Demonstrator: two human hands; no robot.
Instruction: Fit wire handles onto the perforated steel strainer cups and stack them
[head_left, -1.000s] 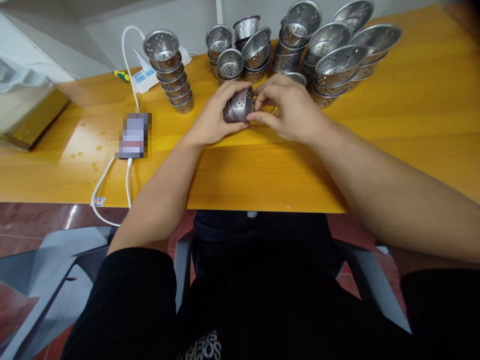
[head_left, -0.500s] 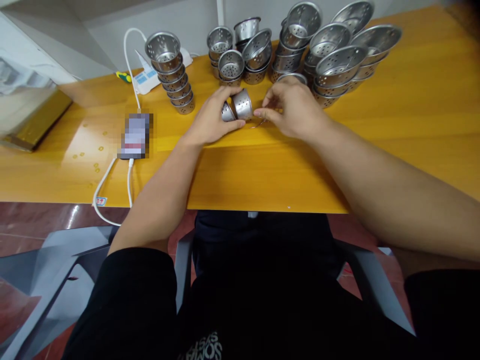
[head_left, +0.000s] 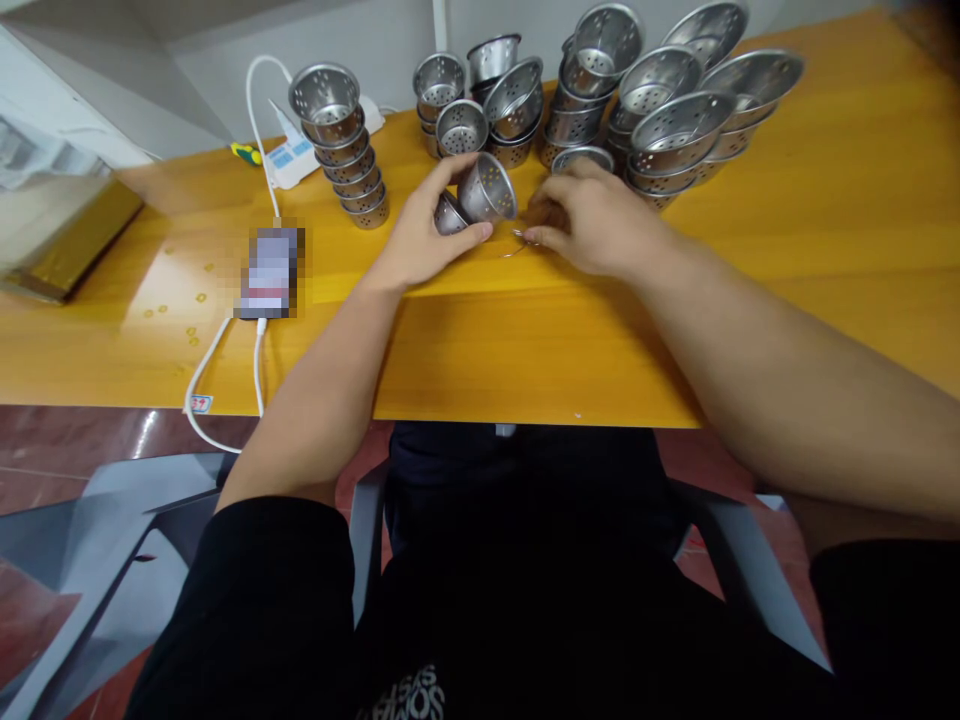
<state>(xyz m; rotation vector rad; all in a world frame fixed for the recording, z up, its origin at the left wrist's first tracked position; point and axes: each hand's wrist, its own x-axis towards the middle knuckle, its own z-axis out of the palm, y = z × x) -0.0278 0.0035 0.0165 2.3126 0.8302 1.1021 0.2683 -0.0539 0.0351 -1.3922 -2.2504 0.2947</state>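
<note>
My left hand (head_left: 427, 225) curls around a small perforated metal cup (head_left: 486, 190), which is tipped so its mouth faces right. A second perforated cup (head_left: 450, 215) lies on its side against the palm, partly covered by the first. To the right, my right hand (head_left: 581, 215) is closed, with thumb and fingertips pinched at a thin, curved wire (head_left: 513, 254) just above the tabletop. How much of the wire lies inside the fingers is hidden. Behind my right hand, the rim of another metal cup (head_left: 581, 158) shows.
A leaning stack of perforated cups (head_left: 352, 165) stands left. More stacked cups (head_left: 461, 130) and wider perforated bowls (head_left: 682, 130) line the back. A phone (head_left: 271, 270) with white cables lies left, near a power strip (head_left: 291, 160). The wooden table's front edge (head_left: 525, 415) is close to my body.
The cup in my left hand has turned, so its perforated inside now shows to the right. My right fingertips have shifted slightly, and more of the cup behind them is visible.
</note>
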